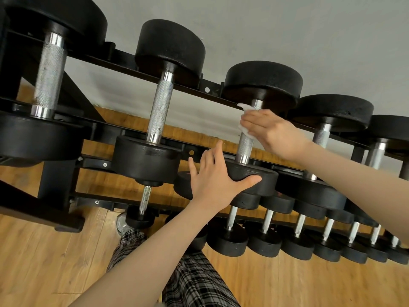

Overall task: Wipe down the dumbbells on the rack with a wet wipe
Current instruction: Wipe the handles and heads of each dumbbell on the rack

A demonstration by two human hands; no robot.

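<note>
At frame centre, the left hand [212, 173] lies spread and flat against the near black disc of the third dumbbell [244, 149] on the rack [124, 60]. The right hand [270, 129] curls around its knurled steel handle, clutching a crumpled white wet wipe [243, 107]. Five top-tier dumbbells show.

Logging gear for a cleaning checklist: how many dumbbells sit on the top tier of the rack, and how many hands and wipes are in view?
black round-headed dumbbells with knurled steel handles, top tier: 5 (rightmost cut off by the frame)
bare hands: 2
white wet wipe: 1
Total: 8
</note>
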